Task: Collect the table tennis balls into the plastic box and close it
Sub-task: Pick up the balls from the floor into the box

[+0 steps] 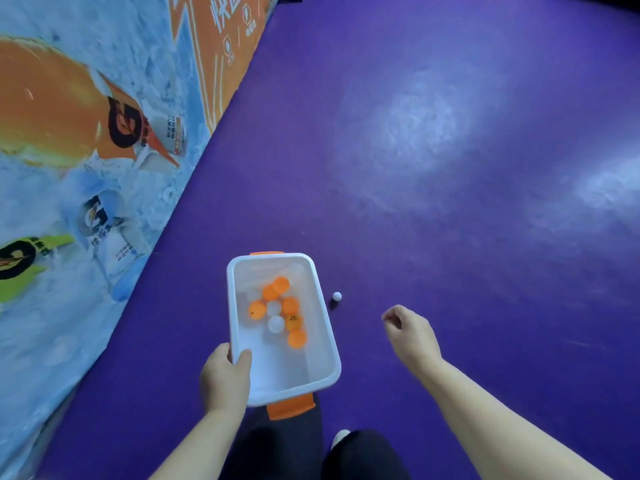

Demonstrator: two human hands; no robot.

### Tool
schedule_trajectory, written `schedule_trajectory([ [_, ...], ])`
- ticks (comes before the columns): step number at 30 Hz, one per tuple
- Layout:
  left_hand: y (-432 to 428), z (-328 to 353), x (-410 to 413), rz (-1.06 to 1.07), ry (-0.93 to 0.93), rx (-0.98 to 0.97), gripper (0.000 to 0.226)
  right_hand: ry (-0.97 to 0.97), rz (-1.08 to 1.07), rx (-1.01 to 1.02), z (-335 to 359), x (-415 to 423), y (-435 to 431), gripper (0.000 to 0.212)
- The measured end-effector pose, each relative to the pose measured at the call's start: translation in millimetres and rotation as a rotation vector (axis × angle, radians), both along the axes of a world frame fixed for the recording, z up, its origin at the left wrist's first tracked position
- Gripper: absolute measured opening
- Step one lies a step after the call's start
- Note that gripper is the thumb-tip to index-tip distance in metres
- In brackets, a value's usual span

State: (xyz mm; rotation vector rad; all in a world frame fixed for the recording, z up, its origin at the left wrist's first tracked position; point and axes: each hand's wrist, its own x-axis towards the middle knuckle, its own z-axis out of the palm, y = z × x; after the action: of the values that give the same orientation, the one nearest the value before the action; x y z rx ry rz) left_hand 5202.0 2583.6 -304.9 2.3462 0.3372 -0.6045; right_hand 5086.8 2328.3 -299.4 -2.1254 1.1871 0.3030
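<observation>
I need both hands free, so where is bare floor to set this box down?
Bare purple floor lies ahead of the plastic box and right beyond the white ball. A narrower strip runs between box and printed banner. Crowded: by the ball and your legs.

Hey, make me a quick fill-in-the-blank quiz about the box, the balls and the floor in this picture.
The left hand grips the plastic box by its near ____ corner.
The single ball lying outside the box is ____.
The floor under it is ____.
The box's latches are ____.
Missing words: left; white; purple; orange.
</observation>
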Motion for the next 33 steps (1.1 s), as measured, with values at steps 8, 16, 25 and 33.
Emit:
schedule_trajectory([
  [8,-48,-101,73,0.014,0.062,0.043,0.019,0.149,0.049,0.105,-138,80,-29,0.017],
  [16,-95,-275,114,0.127,0.025,0.098,0.021,0.288,0.205,0.088,-357,143,-73,0.023],
  [25,-130,-440,154,0.136,-0.027,0.036,0.017,0.385,0.219,0.065,-579,148,-91,0.041],
  [33,-141,-481,192,0.045,-0.134,0.004,0.009,0.406,0.195,0.072,-654,154,-70,0.023],
])
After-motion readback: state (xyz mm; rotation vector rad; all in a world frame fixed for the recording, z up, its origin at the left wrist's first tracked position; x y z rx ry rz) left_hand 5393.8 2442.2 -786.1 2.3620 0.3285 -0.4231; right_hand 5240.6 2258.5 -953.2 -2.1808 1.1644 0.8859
